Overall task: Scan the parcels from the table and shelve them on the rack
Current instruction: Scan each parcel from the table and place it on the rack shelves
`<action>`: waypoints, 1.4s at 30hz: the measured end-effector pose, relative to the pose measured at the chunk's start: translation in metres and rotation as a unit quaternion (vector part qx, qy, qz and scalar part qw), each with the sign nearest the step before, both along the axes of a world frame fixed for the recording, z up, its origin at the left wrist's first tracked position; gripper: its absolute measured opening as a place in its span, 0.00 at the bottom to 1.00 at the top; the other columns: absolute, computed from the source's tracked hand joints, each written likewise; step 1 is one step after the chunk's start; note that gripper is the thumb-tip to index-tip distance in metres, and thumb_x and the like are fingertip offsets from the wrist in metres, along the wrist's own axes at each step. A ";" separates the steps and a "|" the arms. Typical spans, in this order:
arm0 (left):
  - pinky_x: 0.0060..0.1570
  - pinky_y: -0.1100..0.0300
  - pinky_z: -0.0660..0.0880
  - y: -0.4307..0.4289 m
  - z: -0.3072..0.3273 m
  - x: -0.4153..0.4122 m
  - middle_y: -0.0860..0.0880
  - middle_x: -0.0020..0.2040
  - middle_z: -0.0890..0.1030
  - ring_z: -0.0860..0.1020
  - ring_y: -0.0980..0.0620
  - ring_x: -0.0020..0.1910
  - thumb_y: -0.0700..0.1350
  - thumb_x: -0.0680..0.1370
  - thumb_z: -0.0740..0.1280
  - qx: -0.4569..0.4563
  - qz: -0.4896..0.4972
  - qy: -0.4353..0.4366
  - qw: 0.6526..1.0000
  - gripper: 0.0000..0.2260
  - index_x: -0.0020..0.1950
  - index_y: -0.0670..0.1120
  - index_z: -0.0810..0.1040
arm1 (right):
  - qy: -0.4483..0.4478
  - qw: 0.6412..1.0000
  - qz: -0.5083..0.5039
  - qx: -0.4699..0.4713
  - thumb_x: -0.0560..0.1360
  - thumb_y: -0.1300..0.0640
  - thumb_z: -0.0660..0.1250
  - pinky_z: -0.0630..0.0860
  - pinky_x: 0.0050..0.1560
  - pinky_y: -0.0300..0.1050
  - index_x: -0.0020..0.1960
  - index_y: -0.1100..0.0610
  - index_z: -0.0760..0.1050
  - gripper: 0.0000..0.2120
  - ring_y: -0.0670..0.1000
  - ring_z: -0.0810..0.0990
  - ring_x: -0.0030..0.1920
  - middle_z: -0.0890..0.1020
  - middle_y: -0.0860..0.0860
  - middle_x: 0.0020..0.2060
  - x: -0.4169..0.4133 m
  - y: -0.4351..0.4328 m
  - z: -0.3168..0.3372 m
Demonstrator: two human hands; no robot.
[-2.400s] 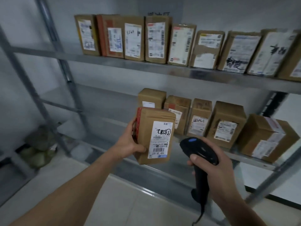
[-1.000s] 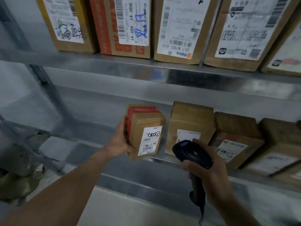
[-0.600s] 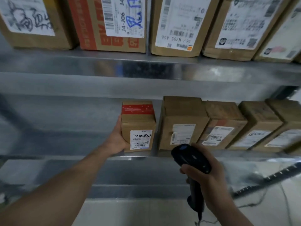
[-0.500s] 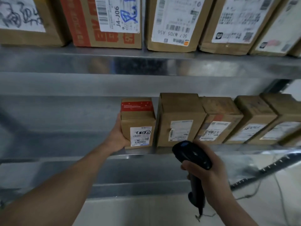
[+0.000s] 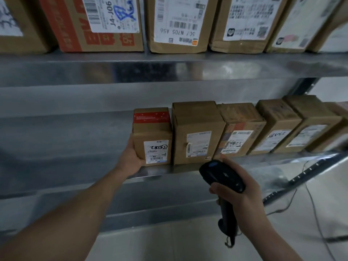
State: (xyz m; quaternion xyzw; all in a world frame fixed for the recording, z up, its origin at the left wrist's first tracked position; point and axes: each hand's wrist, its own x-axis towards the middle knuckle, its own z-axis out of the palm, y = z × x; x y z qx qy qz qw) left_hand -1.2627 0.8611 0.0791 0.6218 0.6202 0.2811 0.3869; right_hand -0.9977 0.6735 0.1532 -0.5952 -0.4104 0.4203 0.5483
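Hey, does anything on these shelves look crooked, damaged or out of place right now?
Nothing looks damaged or spilled. The small brown cardboard parcel with red tape, held by the left hand, stands upright on the lower metal shelf, at the row's left end. Only quirk: the red-printed cardboard box above has its white label turned sideways.

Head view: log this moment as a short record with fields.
item: red-taped parcel, upright on middle shelf, left end of the row
left grip: holds the red-taped parcel's left side
right grip: holds black scanner
neighbour: taller box, close on the right
upper shelf: row of labelled boxes
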 end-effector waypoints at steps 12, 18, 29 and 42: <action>0.60 0.54 0.72 -0.066 -0.001 0.020 0.39 0.68 0.77 0.76 0.40 0.66 0.52 0.74 0.75 -0.077 0.121 0.172 0.975 0.29 0.70 0.39 0.73 | 0.013 0.999 0.026 0.019 0.61 0.56 0.77 0.82 0.35 0.48 0.59 0.42 0.79 0.27 0.58 0.86 0.44 0.87 0.49 0.49 0.044 -0.044 0.005; 0.57 0.57 0.73 -0.128 0.016 0.082 0.41 0.64 0.80 0.78 0.43 0.61 0.49 0.76 0.71 -0.044 0.040 0.233 0.971 0.20 0.67 0.43 0.78 | 0.008 0.999 0.026 0.035 0.61 0.54 0.77 0.83 0.37 0.49 0.64 0.43 0.77 0.31 0.57 0.86 0.44 0.87 0.48 0.49 0.094 -0.094 0.010; 0.61 0.54 0.73 -0.190 0.064 0.307 0.43 0.68 0.77 0.75 0.43 0.65 0.58 0.80 0.64 0.145 -0.182 0.326 0.916 0.24 0.71 0.46 0.74 | 0.003 0.992 -0.105 0.064 0.60 0.53 0.79 0.85 0.42 0.54 0.62 0.41 0.77 0.32 0.57 0.86 0.47 0.86 0.49 0.49 0.237 -0.195 0.025; 0.62 0.54 0.70 -0.238 0.077 0.590 0.45 0.69 0.75 0.73 0.47 0.66 0.57 0.81 0.63 0.234 -0.416 0.248 0.843 0.23 0.70 0.44 0.73 | 0.016 0.922 -0.380 0.075 0.61 0.60 0.80 0.82 0.38 0.56 0.60 0.45 0.80 0.29 0.66 0.85 0.45 0.85 0.56 0.50 0.410 -0.297 0.036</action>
